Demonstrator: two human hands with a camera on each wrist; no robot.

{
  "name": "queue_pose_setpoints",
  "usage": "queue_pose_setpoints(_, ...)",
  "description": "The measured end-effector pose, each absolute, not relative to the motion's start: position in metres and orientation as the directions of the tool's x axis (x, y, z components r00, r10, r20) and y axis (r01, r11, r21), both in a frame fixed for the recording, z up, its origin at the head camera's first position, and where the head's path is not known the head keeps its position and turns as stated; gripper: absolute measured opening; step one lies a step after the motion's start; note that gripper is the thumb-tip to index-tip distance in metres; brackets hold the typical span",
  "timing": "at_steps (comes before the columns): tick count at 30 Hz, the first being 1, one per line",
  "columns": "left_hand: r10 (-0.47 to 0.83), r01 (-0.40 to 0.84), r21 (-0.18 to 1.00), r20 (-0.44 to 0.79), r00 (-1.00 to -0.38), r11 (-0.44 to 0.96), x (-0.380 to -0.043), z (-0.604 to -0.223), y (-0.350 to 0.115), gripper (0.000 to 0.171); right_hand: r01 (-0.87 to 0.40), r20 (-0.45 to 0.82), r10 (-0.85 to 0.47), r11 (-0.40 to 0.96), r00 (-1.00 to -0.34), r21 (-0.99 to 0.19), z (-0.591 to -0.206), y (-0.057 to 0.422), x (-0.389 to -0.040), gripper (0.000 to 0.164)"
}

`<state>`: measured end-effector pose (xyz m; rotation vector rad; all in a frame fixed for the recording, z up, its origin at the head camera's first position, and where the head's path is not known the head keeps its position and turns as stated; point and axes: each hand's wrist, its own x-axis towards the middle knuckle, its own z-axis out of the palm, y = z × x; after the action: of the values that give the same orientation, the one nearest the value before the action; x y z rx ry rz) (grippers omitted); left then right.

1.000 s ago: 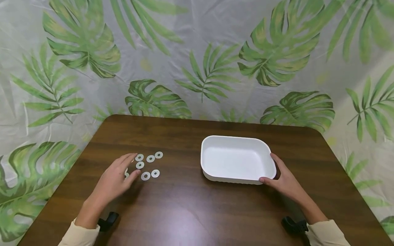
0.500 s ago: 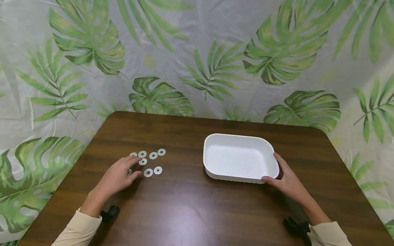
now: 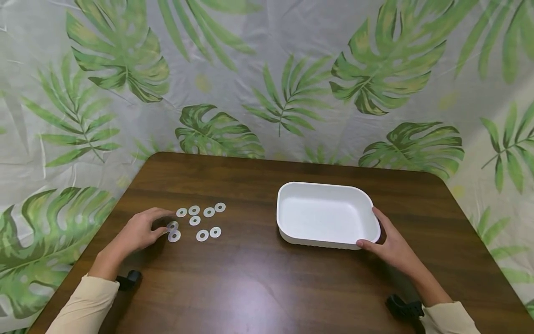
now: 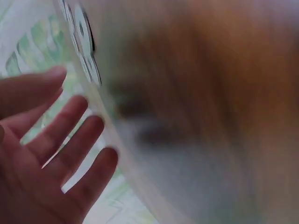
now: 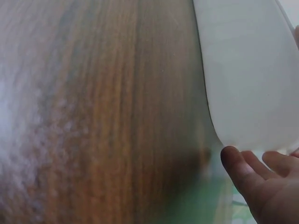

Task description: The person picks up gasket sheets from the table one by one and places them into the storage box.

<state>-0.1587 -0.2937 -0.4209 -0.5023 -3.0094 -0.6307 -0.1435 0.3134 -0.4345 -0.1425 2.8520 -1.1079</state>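
Several flat metal washers lie scattered on the left part of the table. At their left edge is my left hand, thumb and index finger apart, the thumb tip close to two overlapping washers. In the left wrist view, the fingers of that hand are spread and relaxed with nothing held, and a few washers show beyond. On the right, my right hand grips the near right corner of a white oblong tub, thumb on the front rim and fingers along the end. The tub holds nothing.
A dark brown wooden table with rounded far corners carries everything. Behind it hangs a pale curtain printed with green leaves. Each wrist wears a black strap.
My left hand has drawn back to the left, uncovering the washers that it partly hid. The right hand keeps its hold on the tub. The head view has shifted slightly.
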Motion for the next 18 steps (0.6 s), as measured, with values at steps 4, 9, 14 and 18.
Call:
queue_pose_setpoints(4, 0.373, 0.358, 0.392, 0.04, -0.927, 0.847, -0.167, -0.424, -0.302, 0.036, -0.063, -0.036, -0.116, 0.742, -0.993, -0.667, -0.433, 0.313, -0.144, 0.109)
queue_pose_setpoints(9, 0.431, 0.411, 0.376, 0.034, -0.902, 0.83, -0.177, -0.428, -0.306, 0.033, -0.057, -0.045, -0.116, 0.749, -0.992, -0.66, -0.433, 0.313, -0.143, 0.109)
queue_pose_setpoints(14, 0.454, 0.429, 0.371, 0.022, -0.891, 0.823, -0.185, -0.432, -0.308, 0.027, -0.049, -0.056, -0.114, 0.748, -0.992, -0.662, -0.433, 0.313, -0.143, 0.108)
queue_pose_setpoints(18, 0.477, 0.453, 0.371, 0.03, -0.879, 0.811, -0.19, -0.433, -0.306, 0.022, -0.056, -0.05, -0.117, 0.752, -0.992, -0.657, -0.432, 0.312, -0.143, 0.108)
